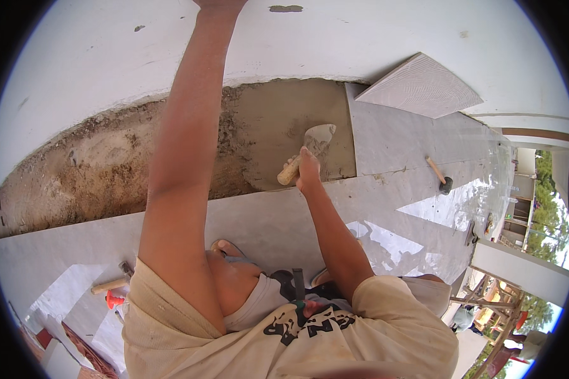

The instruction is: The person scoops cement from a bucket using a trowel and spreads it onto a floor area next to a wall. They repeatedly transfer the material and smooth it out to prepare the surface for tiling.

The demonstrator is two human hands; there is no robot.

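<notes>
My right hand (pixel 309 168) is closed round the wooden handle of a trowel (pixel 320 134). Its mortar-smeared blade lies over the wet grey mortar (pixel 269 120), which is spread smooth beside the laid grey tiles (pixel 417 139). Straight ahead, my left arm reaches across the rough earth strip (pixel 101 151) to the white wall (pixel 310 44). Only the wrist end of my left hand (pixel 220 2) shows at the top edge, and its fingers are cut off from view.
One loose tile (pixel 420 88) leans on the wall at the right. A mallet (pixel 440 175) with a black head lies on the tiles. To my left are a hammer (pixel 110 284) and a red tool (pixel 114 300). My foot (pixel 227 248) stands on the tiled floor.
</notes>
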